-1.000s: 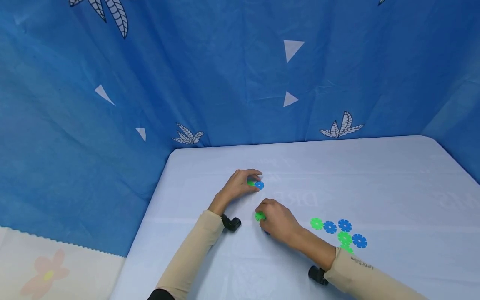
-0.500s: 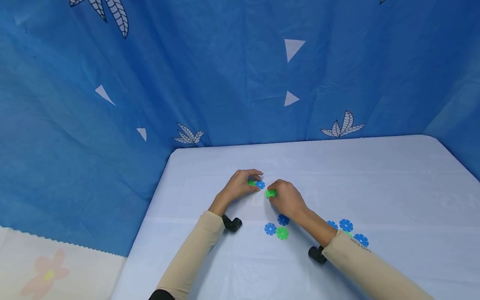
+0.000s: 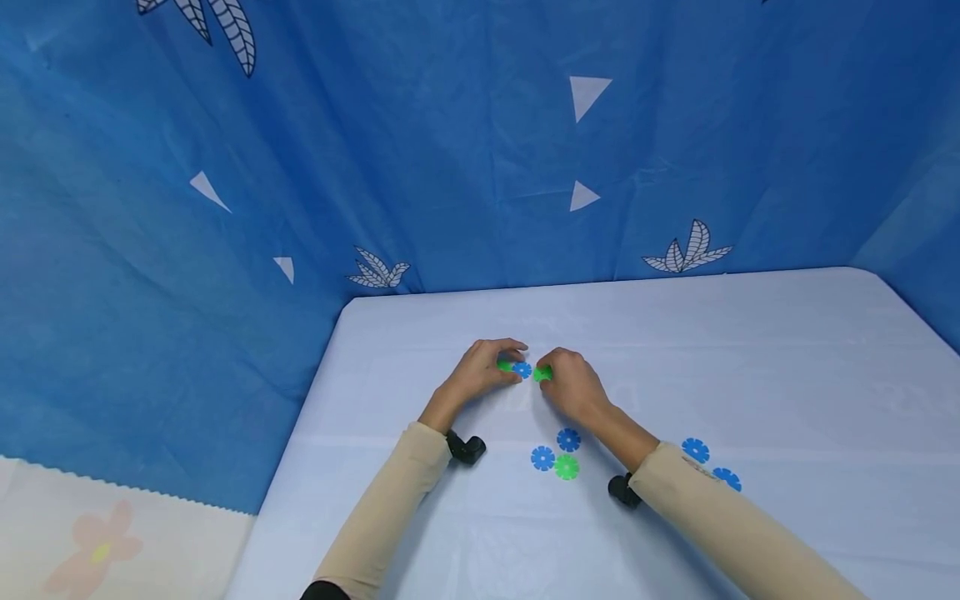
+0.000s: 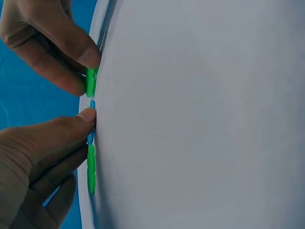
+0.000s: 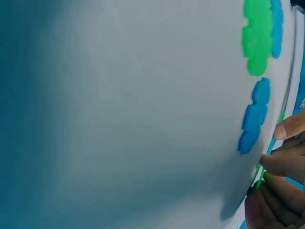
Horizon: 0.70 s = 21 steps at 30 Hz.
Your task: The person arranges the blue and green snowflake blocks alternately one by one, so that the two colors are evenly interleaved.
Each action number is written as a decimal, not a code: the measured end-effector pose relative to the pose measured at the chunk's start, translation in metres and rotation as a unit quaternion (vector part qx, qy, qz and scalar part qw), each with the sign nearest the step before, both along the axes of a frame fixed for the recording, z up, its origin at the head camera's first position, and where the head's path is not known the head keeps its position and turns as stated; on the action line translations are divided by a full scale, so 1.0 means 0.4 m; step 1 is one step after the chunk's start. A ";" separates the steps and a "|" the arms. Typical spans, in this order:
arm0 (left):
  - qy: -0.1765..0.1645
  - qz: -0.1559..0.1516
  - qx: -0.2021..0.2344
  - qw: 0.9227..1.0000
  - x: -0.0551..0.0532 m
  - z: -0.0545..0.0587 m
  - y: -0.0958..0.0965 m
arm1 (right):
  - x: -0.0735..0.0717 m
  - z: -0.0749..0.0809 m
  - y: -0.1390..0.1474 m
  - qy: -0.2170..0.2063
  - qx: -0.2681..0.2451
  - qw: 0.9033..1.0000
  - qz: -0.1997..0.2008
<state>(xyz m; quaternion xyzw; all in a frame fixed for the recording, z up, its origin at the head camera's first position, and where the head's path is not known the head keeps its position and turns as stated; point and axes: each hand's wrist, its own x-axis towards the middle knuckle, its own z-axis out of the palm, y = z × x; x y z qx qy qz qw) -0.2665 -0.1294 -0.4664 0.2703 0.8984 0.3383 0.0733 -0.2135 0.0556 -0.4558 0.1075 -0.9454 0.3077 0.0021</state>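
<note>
My left hand [image 3: 477, 364] rests on the table at the back, its thumb and fingers curved round a blue flower-shaped plastic disc [image 3: 522, 369]. Behind that disc, towards the palm, a green disc [image 3: 505, 366] lies edge to edge with it. My right hand [image 3: 573, 385] pinches another green disc [image 3: 542, 374] just to the right of the blue one. A narrow gap parts them: in the left wrist view, the pinched green disc [image 4: 90, 83] stands close to the blue disc [image 4: 92, 104]. Fingers partly hide these discs.
Nearer on the white table [image 3: 375, 517] lie two blue discs, one [image 3: 542, 458] beside a green disc [image 3: 567, 467]. Further right, blue discs [image 3: 695, 450] show past the right sleeve [image 3: 720, 517], which hides part of that group. Blue printed cloth [image 3: 465, 167] hangs behind the table.
The right hand has carried its green disc up from the near group to beside the blue disc at the left hand. Discs it had covered are visible now. The left hand has stayed put.
</note>
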 end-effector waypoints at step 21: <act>0.006 -0.004 -0.009 1.000 -0.002 -0.002 -0.003 | -0.027 -0.008 -0.006 -0.006 0.000 1.000 -0.007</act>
